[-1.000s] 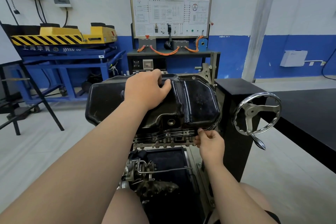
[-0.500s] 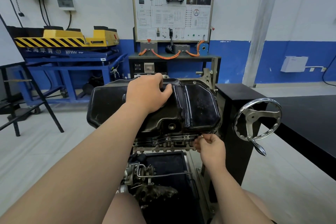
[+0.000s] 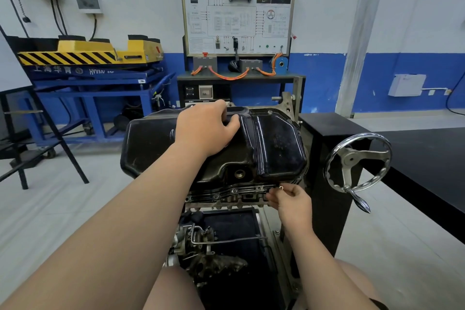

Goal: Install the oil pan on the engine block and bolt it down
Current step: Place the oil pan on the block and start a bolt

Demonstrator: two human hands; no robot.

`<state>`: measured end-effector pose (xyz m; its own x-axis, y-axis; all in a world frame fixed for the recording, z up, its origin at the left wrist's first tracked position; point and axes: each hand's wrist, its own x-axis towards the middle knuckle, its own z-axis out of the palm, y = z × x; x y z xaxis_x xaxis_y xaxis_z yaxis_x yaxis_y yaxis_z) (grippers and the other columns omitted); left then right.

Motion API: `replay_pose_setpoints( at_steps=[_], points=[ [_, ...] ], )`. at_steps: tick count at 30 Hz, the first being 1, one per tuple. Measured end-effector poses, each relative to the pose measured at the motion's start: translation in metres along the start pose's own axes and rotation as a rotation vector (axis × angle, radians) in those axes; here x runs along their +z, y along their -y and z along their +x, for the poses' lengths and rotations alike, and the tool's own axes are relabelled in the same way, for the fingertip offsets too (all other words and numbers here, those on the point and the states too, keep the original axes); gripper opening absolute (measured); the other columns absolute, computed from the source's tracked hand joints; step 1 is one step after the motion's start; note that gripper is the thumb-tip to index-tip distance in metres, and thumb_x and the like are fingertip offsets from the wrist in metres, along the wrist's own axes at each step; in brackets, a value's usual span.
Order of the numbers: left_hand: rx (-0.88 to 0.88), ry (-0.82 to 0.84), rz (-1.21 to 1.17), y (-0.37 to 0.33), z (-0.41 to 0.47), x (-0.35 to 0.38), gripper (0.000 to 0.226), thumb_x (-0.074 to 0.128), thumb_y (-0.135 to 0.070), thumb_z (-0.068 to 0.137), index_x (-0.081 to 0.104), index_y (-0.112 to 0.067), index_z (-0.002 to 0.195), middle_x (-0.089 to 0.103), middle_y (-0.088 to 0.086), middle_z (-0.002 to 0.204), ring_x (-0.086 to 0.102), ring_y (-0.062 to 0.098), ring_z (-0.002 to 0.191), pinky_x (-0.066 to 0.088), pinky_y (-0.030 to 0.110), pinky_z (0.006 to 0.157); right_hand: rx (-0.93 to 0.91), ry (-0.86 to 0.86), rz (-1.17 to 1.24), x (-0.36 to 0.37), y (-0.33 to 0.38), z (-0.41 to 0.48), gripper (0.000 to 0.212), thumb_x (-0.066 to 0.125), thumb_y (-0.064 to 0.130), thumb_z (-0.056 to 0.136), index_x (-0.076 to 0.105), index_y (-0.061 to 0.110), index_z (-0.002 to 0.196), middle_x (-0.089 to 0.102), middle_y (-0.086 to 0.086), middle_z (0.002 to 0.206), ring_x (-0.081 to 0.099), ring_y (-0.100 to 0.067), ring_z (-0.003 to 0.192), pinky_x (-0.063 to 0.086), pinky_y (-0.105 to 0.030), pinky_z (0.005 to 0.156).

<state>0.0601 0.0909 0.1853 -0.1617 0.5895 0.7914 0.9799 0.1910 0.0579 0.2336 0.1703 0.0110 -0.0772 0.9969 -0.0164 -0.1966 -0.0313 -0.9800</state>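
One oil pan (image 3: 276,143), left hand (image 3: 203,131) gripping, right hand (image 3: 292,201) pinching bolt (image 3: 281,187)

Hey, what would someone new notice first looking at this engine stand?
The black oil pan sits centre frame on the engine block, the left hand holding its top. At its near right edge the right hand pinches a small bolt; a chrome handwheel stands right.

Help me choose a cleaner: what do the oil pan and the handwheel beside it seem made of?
The oil pan looks like pressed sheet metal, probably steel, with glossy black paint: rounded stamped creases, sharp highlights, dull scuffs. The handwheel looks like bright polished or plated metal: mirror glints along its rim, greyer cast-looking spokes.
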Motion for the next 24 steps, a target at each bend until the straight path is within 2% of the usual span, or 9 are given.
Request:
replay_pose_setpoints(
  at_steps=[2, 4, 6, 10, 13, 15, 17, 21, 24],
  points=[
    [-0.001, 0.001, -0.001, 0.0, 0.0, 0.0, 0.03, 0.047, -0.053, 0.082, 0.042, -0.028, 0.065, 0.038, -0.014, 0.051, 0.04, 0.012, 0.052, 0.019, 0.02, 0.046, -0.063, -0.035, -0.111, -0.001, -0.002, -0.001, 0.011, 0.057, 0.007, 0.089, 0.061, 0.017, 0.089, 0.072, -0.003, 0.078, 0.071, -0.016, 0.076, 0.057, -0.033, 0.071],
    [-0.001, 0.003, -0.007, 0.0, 0.0, 0.0, 0.03, 0.047, -0.053, 0.083, 0.041, -0.028, 0.065, 0.038, -0.013, 0.051, 0.039, 0.011, 0.051, 0.019, 0.02, 0.046, -0.15, -0.107, -0.307, -0.002, -0.003, -0.001, 0.009, 0.06, 0.019, 0.089, 0.062, 0.021, 0.08, 0.07, 0.003, 0.073, 0.068, -0.013, 0.071, 0.054, -0.029, 0.063],
    [-0.002, 0.01, -0.009, 0.0, -0.001, 0.0, 0.031, 0.046, -0.053, 0.083, 0.041, -0.028, 0.065, 0.039, -0.013, 0.052, 0.037, 0.009, 0.05, 0.019, 0.02, 0.046, -0.197, -0.162, -0.442, -0.003, -0.001, -0.001, 0.021, 0.061, 0.033, 0.088, 0.061, 0.02, 0.071, 0.067, 0.005, 0.066, 0.064, -0.012, 0.065, 0.049, -0.028, 0.056],
    [-0.008, 0.012, -0.007, 0.0, 0.0, 0.001, 0.031, 0.047, -0.052, 0.084, 0.042, -0.027, 0.066, 0.04, -0.012, 0.053, 0.039, 0.011, 0.052, 0.02, 0.022, 0.047, -0.187, -0.166, -0.647, -0.003, 0.003, 0.0, 0.028, 0.059, 0.047, 0.086, 0.058, 0.021, 0.076, 0.063, 0.006, 0.07, 0.059, -0.013, 0.066, 0.048, -0.031, 0.058],
    [-0.013, 0.013, -0.007, 0.0, 0.0, 0.001, 0.031, 0.048, -0.052, 0.084, 0.044, -0.026, 0.066, 0.04, -0.012, 0.053, 0.043, 0.014, 0.055, 0.023, 0.026, 0.05, -0.207, -0.139, -0.697, -0.005, 0.005, 0.0, 0.017, 0.062, 0.038, 0.085, 0.055, 0.023, 0.09, 0.06, 0.011, 0.078, 0.058, -0.009, 0.071, 0.043, -0.027, 0.057],
    [-0.014, 0.015, -0.006, 0.0, 0.0, 0.001, 0.031, 0.048, -0.052, 0.084, 0.044, -0.027, 0.067, 0.04, -0.013, 0.053, 0.044, 0.014, 0.055, 0.024, 0.025, 0.05, -0.235, -0.124, -0.738, -0.004, 0.005, 0.002, 0.01, 0.061, 0.03, 0.086, 0.056, 0.023, 0.092, 0.059, 0.01, 0.079, 0.057, -0.012, 0.073, 0.043, -0.027, 0.058],
    [-0.016, 0.012, -0.009, 0.0, 0.0, 0.001, 0.031, 0.048, -0.052, 0.084, 0.043, -0.027, 0.066, 0.04, -0.013, 0.053, 0.042, 0.013, 0.054, 0.022, 0.024, 0.048, -0.242, -0.149, -0.795, -0.003, 0.008, 0.004, 0.011, 0.059, 0.033, 0.087, 0.057, 0.022, 0.086, 0.056, 0.009, 0.074, 0.056, -0.015, 0.072, 0.041, -0.028, 0.058],
    [-0.017, 0.01, -0.007, 0.001, 0.0, 0.001, 0.03, 0.047, -0.053, 0.084, 0.045, -0.027, 0.068, 0.039, -0.013, 0.053, 0.041, 0.013, 0.053, 0.022, 0.023, 0.047, -0.235, -0.144, -0.935, -0.002, 0.012, 0.004, 0.033, 0.051, 0.05, 0.088, 0.056, 0.022, 0.072, 0.056, 0.007, 0.064, 0.055, -0.015, 0.062, 0.043, -0.027, 0.054],
    [-0.016, 0.006, -0.004, 0.0, 0.0, 0.001, 0.031, 0.047, -0.053, 0.084, 0.044, -0.027, 0.067, 0.038, -0.014, 0.052, 0.041, 0.014, 0.053, 0.022, 0.023, 0.047, -0.231, -0.111, -0.962, -0.002, 0.012, 0.004, 0.022, 0.056, 0.046, 0.083, 0.053, 0.025, 0.076, 0.054, 0.009, 0.067, 0.053, -0.014, 0.062, 0.039, -0.025, 0.051]
  ],
)
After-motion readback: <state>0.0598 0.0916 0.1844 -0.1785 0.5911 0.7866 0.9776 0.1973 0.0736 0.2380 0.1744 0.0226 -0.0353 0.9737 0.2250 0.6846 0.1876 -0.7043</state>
